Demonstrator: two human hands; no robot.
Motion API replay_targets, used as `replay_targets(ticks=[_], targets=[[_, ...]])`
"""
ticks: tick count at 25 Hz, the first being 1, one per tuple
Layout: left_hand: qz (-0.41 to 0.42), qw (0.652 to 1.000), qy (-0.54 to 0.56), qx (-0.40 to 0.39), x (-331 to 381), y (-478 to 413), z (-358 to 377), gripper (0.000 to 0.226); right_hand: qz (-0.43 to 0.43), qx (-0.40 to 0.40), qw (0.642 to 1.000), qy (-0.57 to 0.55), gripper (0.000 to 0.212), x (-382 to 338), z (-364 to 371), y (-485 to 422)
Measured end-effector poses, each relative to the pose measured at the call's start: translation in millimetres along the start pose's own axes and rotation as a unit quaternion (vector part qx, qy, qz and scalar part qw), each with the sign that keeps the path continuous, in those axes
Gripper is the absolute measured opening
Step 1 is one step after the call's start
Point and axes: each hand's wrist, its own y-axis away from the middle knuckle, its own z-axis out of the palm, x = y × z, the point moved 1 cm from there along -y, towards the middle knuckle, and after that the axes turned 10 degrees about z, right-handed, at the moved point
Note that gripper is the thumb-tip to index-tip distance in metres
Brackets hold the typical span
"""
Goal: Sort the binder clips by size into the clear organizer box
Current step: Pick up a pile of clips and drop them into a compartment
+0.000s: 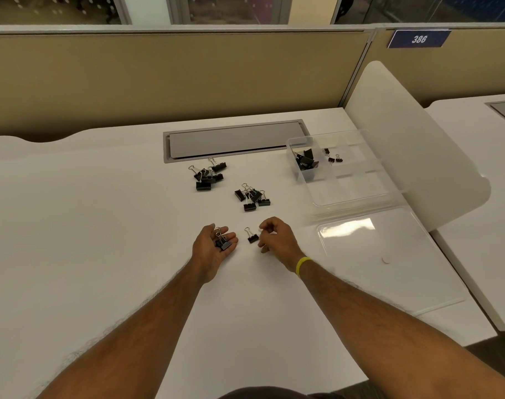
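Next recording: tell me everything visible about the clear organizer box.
The clear organizer box is a see-through plastic tray, open-topped, split by thin walls into several compartments. It sits flat on the white table, far right, beside a white divider panel. Its far-left compartment holds a heap of large black binder clips; the next holds a few small clips. The rest look empty. The left hand and right hand are well clear of it.
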Motion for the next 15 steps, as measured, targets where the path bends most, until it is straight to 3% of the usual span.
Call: replay_targets(ticks=[2,4,6,10,15], targets=[[-0.001,1.000,0.003,-0.005,-1,-1,0,0.040,0.087,-0.026,0.986,-0.142,0.021,-3,1,0],[-0.003,1.000,0.007,-0.005,-2,0,0,0.039,0.114,-0.024,0.984,-0.134,0.019,-5,1,-2],[-0.003,1.000,0.009,-0.001,-2,0,0,0.040,0.079,0.030,0.996,0.009,0.006,-5,2,-5],[-0.002,1.000,0.010,0.000,-1,1,1,0.041,-0.006,0.076,0.955,0.285,0.041,0,10,-10],[0.000,1.000,0.007,0.001,0,1,1,0.039,-0.017,0.102,0.926,0.364,0.031,-3,18,-15]])
